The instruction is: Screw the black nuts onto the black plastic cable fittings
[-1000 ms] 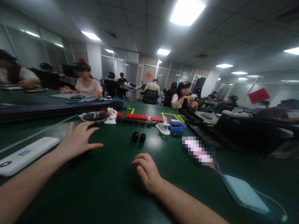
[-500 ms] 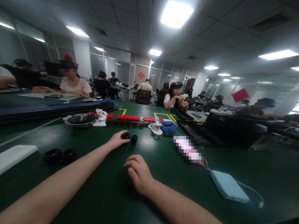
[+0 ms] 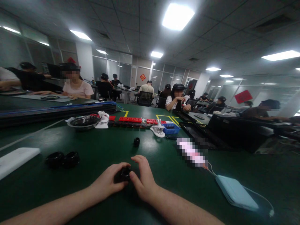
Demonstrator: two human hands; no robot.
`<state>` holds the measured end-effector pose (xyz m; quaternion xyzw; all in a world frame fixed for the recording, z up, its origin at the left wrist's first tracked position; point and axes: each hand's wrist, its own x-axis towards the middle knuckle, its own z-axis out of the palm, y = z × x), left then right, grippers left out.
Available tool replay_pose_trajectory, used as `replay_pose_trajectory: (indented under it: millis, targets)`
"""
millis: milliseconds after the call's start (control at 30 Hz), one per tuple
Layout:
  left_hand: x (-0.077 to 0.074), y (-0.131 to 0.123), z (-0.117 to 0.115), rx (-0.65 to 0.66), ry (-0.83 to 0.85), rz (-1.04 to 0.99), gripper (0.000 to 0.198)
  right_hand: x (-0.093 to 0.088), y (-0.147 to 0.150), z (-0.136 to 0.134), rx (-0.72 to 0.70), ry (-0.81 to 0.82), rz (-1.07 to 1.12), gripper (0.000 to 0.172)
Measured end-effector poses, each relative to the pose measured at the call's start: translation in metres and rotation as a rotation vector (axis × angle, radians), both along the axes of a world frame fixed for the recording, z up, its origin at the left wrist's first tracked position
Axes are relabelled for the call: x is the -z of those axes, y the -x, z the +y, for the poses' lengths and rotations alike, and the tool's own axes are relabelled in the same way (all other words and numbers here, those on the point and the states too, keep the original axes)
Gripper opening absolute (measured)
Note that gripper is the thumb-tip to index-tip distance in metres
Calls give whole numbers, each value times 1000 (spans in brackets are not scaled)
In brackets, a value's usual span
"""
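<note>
- Black ring (image 3: 126, 174): located between both hands, low in view.
- Left hand (image 3: 109, 178): fingers and thumb grip the ring; maintain hold on its outer sides.
- Right hand (image 3: 145, 181): half-open; thumb contact indeterminable. Align before pressing.
- Clearance: smaller black part (image 3: 137, 142) ahead, paired black rings (image 3: 56, 160) leftward; bare surface (image 3: 180, 187) extends right toward the light-blue box (image 3: 236, 192).

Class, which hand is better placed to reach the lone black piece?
Probably the right hand: it's nearer the lone black piece; the left hand has another black piece between thumb and fingers.
</note>
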<state>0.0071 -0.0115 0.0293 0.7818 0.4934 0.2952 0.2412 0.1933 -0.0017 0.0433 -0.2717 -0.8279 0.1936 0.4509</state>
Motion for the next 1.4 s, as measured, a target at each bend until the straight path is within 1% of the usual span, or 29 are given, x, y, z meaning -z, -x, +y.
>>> replay_pose_trajectory:
  millis: [67, 133, 200, 267, 333, 400, 467, 533, 600, 667, 733, 767, 833, 900, 933, 1033, 1100, 1200, 1300, 1400]
  targets:
    - [3, -6, -7, -9, -69, 32, 50, 2, 2, 2, 61, 25, -48, 48]
    - [4, -6, -6, -20, -111, 78, 47, 1, 4, 3, 96, 43, -118, 64]
    - [5, -3, -3, -5, -118, 111, 39, -2, 7, 3, 119, 53, -191, 77]
    - [5, 0, -1, 25, -111, 114, 36, -4, 10, 2, 120, 69, -254, 85]
    - [5, 1, -1, 54, -98, 105, 37, -2, 11, 1, 95, 95, -277, 88]
    - [5, 2, -3, 62, -79, 99, 40, 1, 11, 1, 42, 108, -241, 83]
    - [5, 2, -3, 61, -63, 93, 42, 3, 9, 0, -7, 85, -159, 74]
    - [4, 2, -3, 56, -55, 89, 42, 2, 7, -1, -50, 49, -127, 67]
    - [4, 4, -2, 60, -43, 104, 45, -2, 6, -3, -91, 27, -187, 67]
    - [4, 5, -1, 67, -30, 133, 50, -6, 6, -4, -115, 24, -275, 71]
    - [4, 6, -1, 83, -30, 150, 50, -9, 8, -4, -99, 34, -323, 75]
    - [4, 6, -1, 90, -37, 148, 48, -10, 9, -4, -82, 44, -337, 71]
    - [2, 4, -3, 101, -48, 137, 43, -11, 10, -4, -55, 60, -351, 56]
    - [-1, 0, -4, 102, -39, 132, 37, -11, 9, -4, -59, 51, -326, 45]
    - [-3, -3, -5, 99, -26, 133, 35, -12, 9, -4, -71, 39, -301, 42]
    - [-5, -10, -1, 68, 4, 133, 34, -14, 6, -4, -116, 1, -262, 46]
    - [-3, -14, 5, 64, -1, 141, 34, -16, 5, -4, -118, -3, -265, 50]
    - [2, -16, 14, 106, -46, 164, 39, -16, 4, 0, -16, 18, -244, 53]
    - [4, -15, 17, 140, -71, 163, 47, -13, 5, 4, 63, 67, -274, 48]
    - [0, -12, 14, 143, -45, 135, 42, -10, 4, 7, 33, 92, -262, 39]
